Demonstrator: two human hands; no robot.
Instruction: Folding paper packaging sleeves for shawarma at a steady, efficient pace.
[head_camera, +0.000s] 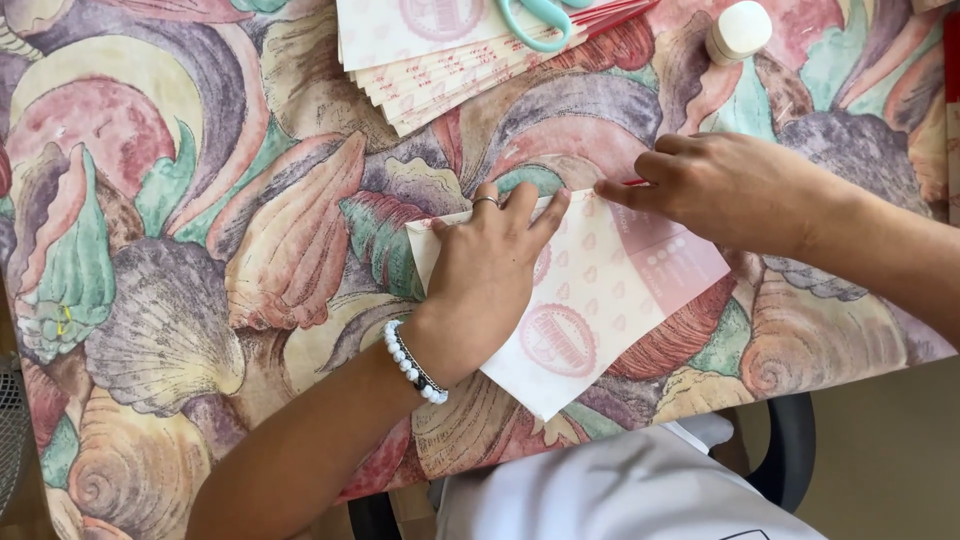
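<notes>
- Paper sheet (590, 310): pale, with pink printed stamps; lies flat near the worktop's (200, 250) near edge, one corner overhanging it.
- Left hand (490, 270): grip flat and open, palm and spread fingers pressing the sheet down; nothing enclosed.
- Right hand (720, 185): fingertips pinched on the sheet's upper fold edge.
- Stack of similar sheets (440, 60): at the far edge, fanned.
- Scissors (540, 15): teal handles, resting on the stack.
- White cap-shaped object (738, 30): far right corner.
</notes>
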